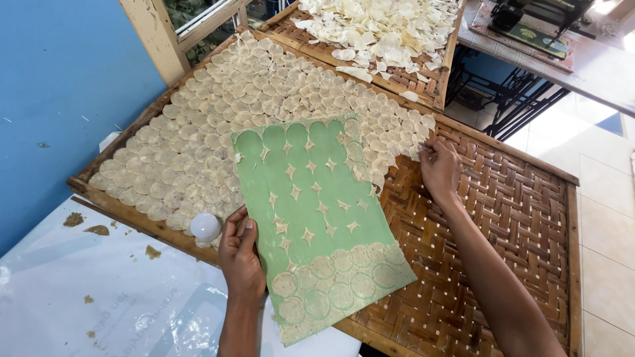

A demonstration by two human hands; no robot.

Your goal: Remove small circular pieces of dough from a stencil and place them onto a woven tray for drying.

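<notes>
A: So, where are the hands rn?

B: Left hand (241,254) grips the lower left edge of the green sheet (317,218), thumb on top, fingers under. Right hand (438,166) sits center-right of the frame, fingers pinched narrow at the edge of the discs (218,132) on the tray (522,198). Whether it actually holds a disc can't be told.

A: And the sheet?

B: Mid-frame, lying tilted over the tray. Round marks cover its top part w/ small scraps between; thin pale discs still stick along its bottom end.

A: What could go wrong?

B: Prob the discs tear or fold if peeled too fast, they look thin and damp. Sheet is held at one edge only, so it could sag and drag across the laid rows, shifting them. Overlapped discs might stick together.

A: Surface, room?

B: Woven bamboo tray w/ wood frame; left part packed w/ discs, right part bare weave. Second tray (423,79) at top holds loose pale chips (377,26). A white ball (205,227) rests at the tray's lower left rim. Plastic film (99,297) w/ brown crumbs lower left, blue wall (59,86) upper left, sewing machine table (562,53) upper right, tiled floor (608,218) at right.
</notes>
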